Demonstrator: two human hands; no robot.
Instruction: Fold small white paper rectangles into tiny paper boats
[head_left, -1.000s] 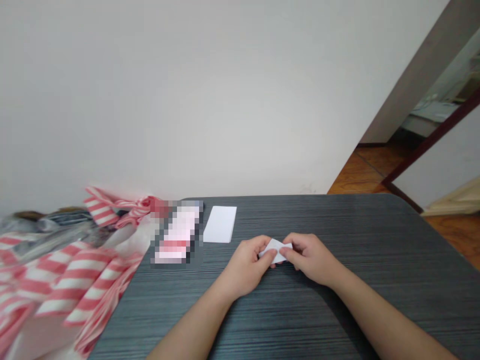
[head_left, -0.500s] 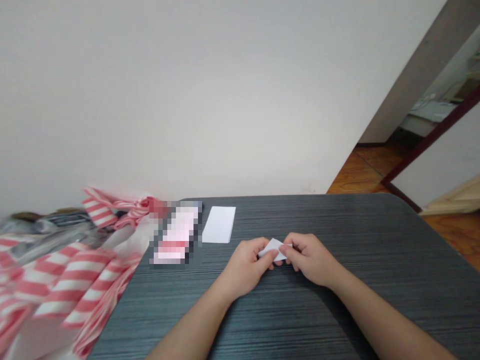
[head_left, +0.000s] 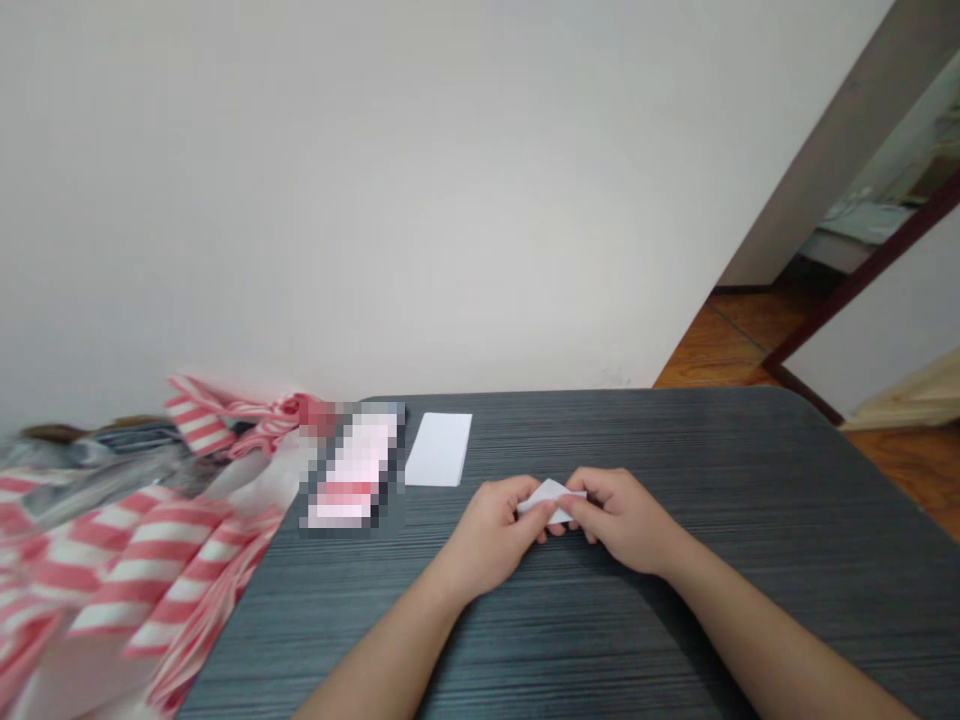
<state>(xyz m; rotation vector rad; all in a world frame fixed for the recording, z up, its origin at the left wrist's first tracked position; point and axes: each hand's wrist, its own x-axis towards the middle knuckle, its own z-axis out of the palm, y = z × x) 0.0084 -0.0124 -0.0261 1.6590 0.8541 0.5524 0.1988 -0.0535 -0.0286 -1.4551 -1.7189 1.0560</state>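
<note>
Between my two hands is a small folded piece of white paper, its upper edge coming to a low point. My left hand pinches its left side, thumb on top and fingers behind. On the right side, my right hand grips it the same way, and the two thumbs nearly meet at the middle. The fingertips underneath are partly hidden by the paper. Both hands are just over the dark table.
Left of my hands lies a stack of white paper sheets. Beside it is a pixelated pink and dark object. Red-and-white striped cloth is heaped at the table's left side. A pale wall rises behind the table.
Almost nothing differs. The thumbs have shifted very slightly on the folded paper, which stays in the same place.
</note>
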